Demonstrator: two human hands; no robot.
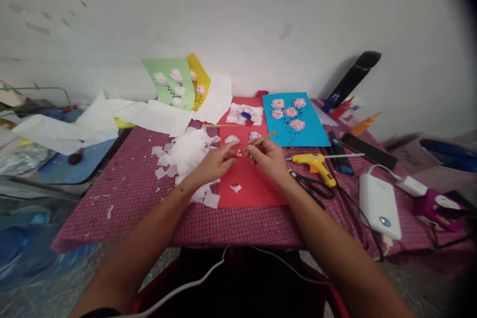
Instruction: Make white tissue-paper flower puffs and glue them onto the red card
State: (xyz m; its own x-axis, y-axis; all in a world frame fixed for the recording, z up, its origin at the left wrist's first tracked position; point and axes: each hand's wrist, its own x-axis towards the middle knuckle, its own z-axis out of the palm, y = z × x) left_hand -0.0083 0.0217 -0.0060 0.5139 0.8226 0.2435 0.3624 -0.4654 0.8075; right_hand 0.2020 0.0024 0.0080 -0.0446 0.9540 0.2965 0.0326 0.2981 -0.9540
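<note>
The right hand (270,160) has its fingers closed round a thin brown stick (267,136), up over the red paper (253,191) on the table (137,194); the left hand (216,163) has bent fingers near the stick's left tip — I cannot tell if they pinch anything; two spotty puffs (232,139) sit just past the hands; white paper squares (188,151) lie heaped on the left; a blue sheet (316,134), a yellow glue gun (315,161) and black scissors (312,186) lie on the right — the scissors nearest.

We see a craft corner (against a marked wall (257,20)): glue gun (314,161), scissors (310,187), paper squares (188,151) and a blue flower picture (292,120) share the cloth-covered surface (130,189).
</note>
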